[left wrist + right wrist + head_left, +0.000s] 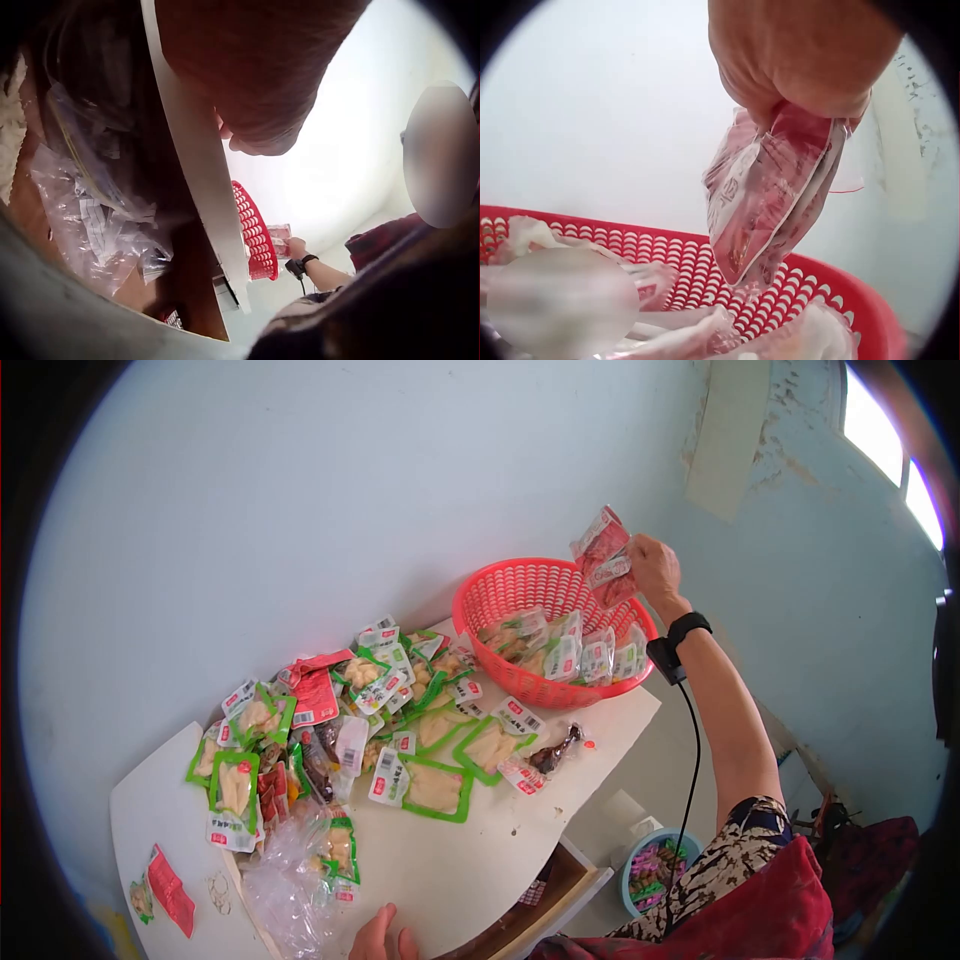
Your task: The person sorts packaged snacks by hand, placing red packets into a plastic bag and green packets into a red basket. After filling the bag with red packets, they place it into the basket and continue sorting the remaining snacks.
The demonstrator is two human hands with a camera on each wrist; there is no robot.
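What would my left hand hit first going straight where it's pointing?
Probably a green-edged packet lying ahead on the white table, though how high your left hand sits is unclear.

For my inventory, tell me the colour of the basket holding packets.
The basket is red, shown best in the head view.

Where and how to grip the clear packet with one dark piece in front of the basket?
Probably pinch the clear packet at its right edge, from the right: it lies flat beside bare table there, with a green-edged packet crowding its left.
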